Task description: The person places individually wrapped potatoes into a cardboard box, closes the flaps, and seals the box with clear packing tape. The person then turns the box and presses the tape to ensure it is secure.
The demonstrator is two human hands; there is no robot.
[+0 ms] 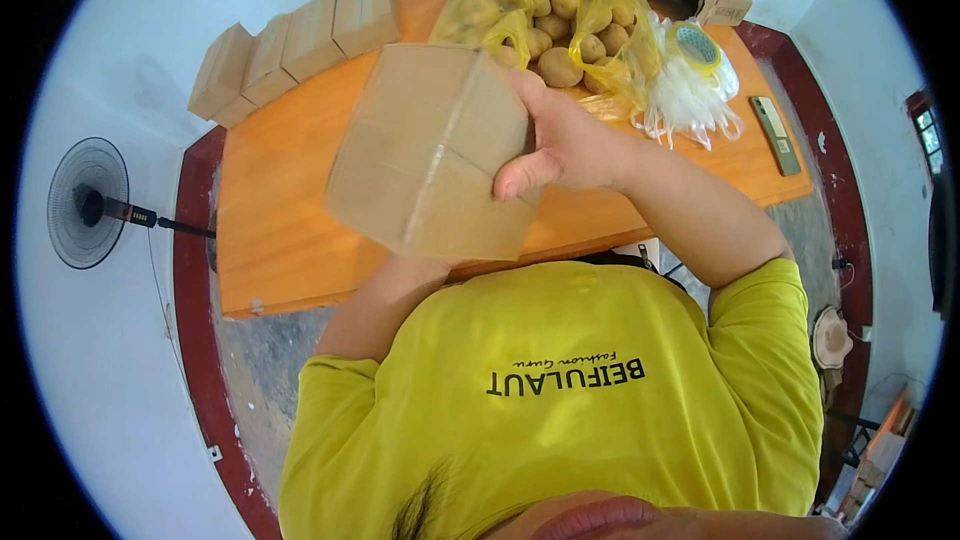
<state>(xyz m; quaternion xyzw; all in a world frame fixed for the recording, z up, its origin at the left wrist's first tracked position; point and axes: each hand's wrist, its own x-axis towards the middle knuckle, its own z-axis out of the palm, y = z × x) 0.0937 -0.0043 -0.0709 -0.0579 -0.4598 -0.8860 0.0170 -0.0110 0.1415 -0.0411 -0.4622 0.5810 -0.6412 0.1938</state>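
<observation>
A closed brown cardboard box, with clear tape along its seam, is tilted in front of my chest above the table's near part. My right hand grips it from the right side. The thumb lies on the face towards me and the fingers go behind the box. My left forearm reaches under the box's lower edge, where the box hides my left hand and its fingers. Just beyond the box, a yellow plastic bag lies open with several potatoes in it.
Several taped cardboard boxes stand in a row along the orange table's far left edge. Right of the potatoes lie white plastic bags, a tape roll and a phone. More cartons are piled behind. A fan stands left.
</observation>
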